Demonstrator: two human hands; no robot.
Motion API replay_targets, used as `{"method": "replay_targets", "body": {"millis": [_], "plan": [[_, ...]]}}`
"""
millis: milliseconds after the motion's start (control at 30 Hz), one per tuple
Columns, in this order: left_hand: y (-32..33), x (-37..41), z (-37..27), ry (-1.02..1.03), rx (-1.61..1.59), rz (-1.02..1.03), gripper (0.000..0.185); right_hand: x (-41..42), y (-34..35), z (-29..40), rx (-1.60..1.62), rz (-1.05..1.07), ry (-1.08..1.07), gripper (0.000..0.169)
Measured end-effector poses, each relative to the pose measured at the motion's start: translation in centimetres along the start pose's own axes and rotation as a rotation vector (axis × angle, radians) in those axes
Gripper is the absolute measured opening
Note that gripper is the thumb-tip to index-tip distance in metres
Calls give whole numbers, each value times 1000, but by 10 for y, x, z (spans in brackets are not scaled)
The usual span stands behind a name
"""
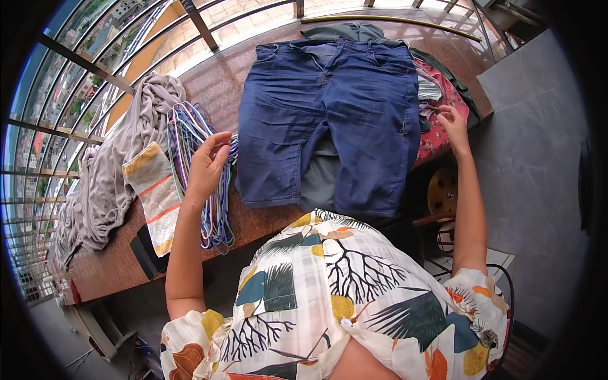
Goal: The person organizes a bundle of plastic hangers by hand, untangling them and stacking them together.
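Observation:
Blue denim shorts point(327, 109) lie spread flat before me, waistband at the far side, on top of grey-green cloth point(323, 180) that shows between the legs. My left hand point(209, 164) hovers at the left of the shorts, over a bundle of thin coloured hangers point(216, 209); its fingers are loosely bent and I see nothing in them. To the right of the shorts is my right hand point(453, 126), fingers apart and empty, over a red floral cloth point(439, 137). Whether its fingertips touch the clothing there cannot be told.
A crumpled grey cloth point(114, 175) and a striped towel point(159, 199) lie left on the reddish stone tabletop point(256, 225). Dark green cloth point(468, 102) hangs near the right corner. Metal railing bars point(199, 23) border the far side. A wooden stool point(439, 190) stands below right.

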State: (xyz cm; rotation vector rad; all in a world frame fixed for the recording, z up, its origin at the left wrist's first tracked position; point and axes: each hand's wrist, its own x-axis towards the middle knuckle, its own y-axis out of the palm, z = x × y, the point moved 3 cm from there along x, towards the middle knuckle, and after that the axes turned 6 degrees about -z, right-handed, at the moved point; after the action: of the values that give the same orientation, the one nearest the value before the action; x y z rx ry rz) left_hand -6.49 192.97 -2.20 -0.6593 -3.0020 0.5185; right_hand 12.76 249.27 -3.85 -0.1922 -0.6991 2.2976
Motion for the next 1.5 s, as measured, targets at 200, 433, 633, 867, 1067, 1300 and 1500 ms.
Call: {"method": "replay_targets", "body": {"millis": [200,433,633,867,1067,1300,1500], "plan": [[26,-75,58,-176,-49,-164,52,-145,27,-58,183,-56,454,35],[53,-62,79,-585,-773,-48,53,-189,97,-63,271,233,643,64],[60,-62,94,-558,-501,57,35,-222,115,-80,579,252,701,40],[4,-65,15,-173,-324,-189,10,-218,42,-100,924,-279,574,23],[-18,-75,43,-294,-540,-205,7,-207,-10,-90,1101,-489,524,21],[-18,-83,13,-77,-443,-114,38,-193,-30,-30,947,-559,233,20],[-19,-102,31,-257,-568,-6,41,-215,23,-47,1089,-376,492,43]]}}
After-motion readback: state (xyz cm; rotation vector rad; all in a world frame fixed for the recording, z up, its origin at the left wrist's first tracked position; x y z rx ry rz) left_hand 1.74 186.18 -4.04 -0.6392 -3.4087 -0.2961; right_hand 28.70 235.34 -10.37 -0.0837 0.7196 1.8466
